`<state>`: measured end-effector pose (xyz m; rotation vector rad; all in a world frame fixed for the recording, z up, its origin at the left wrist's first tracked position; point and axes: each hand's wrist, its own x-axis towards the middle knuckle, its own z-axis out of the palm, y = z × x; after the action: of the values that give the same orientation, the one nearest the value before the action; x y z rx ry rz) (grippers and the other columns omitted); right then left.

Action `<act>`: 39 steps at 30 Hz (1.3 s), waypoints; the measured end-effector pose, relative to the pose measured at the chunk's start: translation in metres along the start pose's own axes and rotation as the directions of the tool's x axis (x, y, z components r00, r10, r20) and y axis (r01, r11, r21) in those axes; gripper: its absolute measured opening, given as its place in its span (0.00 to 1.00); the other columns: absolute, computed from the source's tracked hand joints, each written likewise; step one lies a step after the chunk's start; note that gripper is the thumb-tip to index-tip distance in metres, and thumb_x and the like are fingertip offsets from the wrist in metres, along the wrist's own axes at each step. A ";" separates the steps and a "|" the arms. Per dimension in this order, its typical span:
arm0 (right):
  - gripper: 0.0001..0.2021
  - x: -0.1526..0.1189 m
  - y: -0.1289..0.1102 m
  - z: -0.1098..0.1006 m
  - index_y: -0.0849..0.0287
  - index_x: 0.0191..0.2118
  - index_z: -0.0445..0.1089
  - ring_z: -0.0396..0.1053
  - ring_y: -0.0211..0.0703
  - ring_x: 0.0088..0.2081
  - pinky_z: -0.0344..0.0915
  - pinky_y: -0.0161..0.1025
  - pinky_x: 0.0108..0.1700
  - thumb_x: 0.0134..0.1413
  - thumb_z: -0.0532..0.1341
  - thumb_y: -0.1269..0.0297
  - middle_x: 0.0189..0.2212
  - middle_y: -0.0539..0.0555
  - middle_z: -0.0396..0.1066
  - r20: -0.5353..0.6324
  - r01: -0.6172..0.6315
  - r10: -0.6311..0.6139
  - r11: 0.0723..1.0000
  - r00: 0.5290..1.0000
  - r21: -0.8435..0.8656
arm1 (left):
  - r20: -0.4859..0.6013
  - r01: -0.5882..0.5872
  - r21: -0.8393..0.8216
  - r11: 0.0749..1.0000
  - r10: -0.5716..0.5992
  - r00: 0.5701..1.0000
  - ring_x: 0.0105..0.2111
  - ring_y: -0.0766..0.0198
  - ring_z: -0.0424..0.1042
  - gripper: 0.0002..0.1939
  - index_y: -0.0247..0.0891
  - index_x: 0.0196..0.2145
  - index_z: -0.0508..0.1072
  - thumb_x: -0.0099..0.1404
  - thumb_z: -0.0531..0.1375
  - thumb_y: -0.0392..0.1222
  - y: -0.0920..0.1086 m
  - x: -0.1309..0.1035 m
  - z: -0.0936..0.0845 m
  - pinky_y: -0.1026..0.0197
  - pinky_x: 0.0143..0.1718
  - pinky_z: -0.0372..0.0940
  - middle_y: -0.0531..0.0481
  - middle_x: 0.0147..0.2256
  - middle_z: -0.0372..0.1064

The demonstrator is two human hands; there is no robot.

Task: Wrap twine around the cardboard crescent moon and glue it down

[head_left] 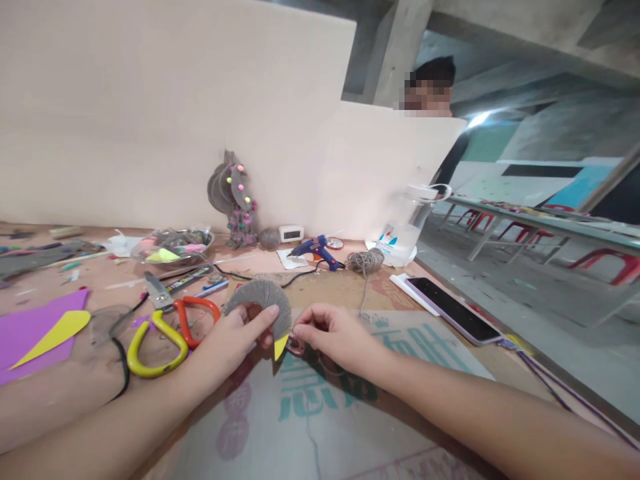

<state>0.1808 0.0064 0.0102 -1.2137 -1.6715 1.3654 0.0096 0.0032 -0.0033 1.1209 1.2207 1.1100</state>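
Crescent (260, 293) mostly wrapped in yarn (283, 307), yellow tip (281, 347) bare.
It is gripped in the left hand (243, 331); the right hand (337, 337) is pinched nearby, hold unclear.

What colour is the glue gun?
The glue gun is dark blue, best seen in the head view.

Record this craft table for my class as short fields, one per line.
Left hand: holds gray curved piece with yellow tip
Right hand: fingertips together beside yellow tip; anything pinched is too small to tell
Left side: scissors, purple sheet, yellow cutout partly on the sheet
Back: glue gun, twine bundle, bottle
Right side: phone, face up
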 end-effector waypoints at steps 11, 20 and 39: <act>0.05 0.003 0.005 -0.004 0.60 0.29 0.66 0.68 0.36 0.26 0.63 0.32 0.28 0.51 0.57 0.64 0.24 0.51 0.71 -0.029 0.023 -0.028 0.989 0.999 -0.147 | 0.141 -0.035 0.041 0.999 0.029 0.990 0.21 0.67 0.65 0.18 0.37 0.20 0.67 0.54 0.59 0.55 -0.006 0.008 -0.007 0.65 0.25 0.59 0.53 0.18 0.65; 0.11 0.003 0.001 -0.013 0.60 0.39 0.70 0.66 0.39 0.33 0.61 0.36 0.35 0.56 0.53 0.62 0.34 0.54 0.71 -0.081 0.185 -0.239 0.891 0.968 -0.415 | 0.123 -0.043 -0.016 0.999 0.044 0.991 0.20 0.68 0.63 0.17 0.36 0.20 0.67 0.53 0.61 0.53 -0.003 0.005 -0.004 0.66 0.24 0.58 0.54 0.17 0.65; 0.08 -0.003 0.002 -0.009 0.59 0.38 0.69 0.62 0.35 0.30 0.59 0.33 0.32 0.52 0.59 0.62 0.32 0.50 0.66 -0.084 0.290 -0.376 0.821 0.923 -0.492 | 0.077 -0.017 0.060 0.998 0.012 0.997 0.19 0.69 0.62 0.19 0.36 0.18 0.65 0.53 0.60 0.55 0.005 0.000 0.001 0.67 0.23 0.58 0.54 0.16 0.64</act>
<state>0.1905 0.0073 0.0107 -1.1782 -2.0360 0.6277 0.0100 0.0036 0.0020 1.2092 1.1948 1.0372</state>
